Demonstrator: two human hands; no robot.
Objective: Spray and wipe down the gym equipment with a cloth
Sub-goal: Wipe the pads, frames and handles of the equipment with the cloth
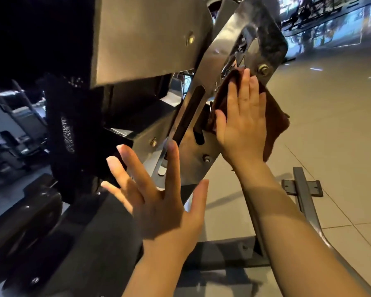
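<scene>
A grey metal gym machine (pixel 150 39) fills the upper left and centre of the frame, its slanted steel bracket (pixel 206 86) running from centre up to the upper right. Pale floor tiles (pixel 330 125) cover the right side. The left hand (pixel 159 202), lower centre, is spread with straight fingers, holding nothing. The right hand (pixel 242 123), right of centre, presses flat with straight fingers on a reddish-brown cloth (pixel 274 123) against the bracket, below a bolt (pixel 262 69).

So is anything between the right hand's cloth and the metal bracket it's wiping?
Nothing visible. The right hand presses the brown cloth flat against the metal bracket, fingers straight. The left hand hovers open, lower left, clear of the cloth.
</scene>
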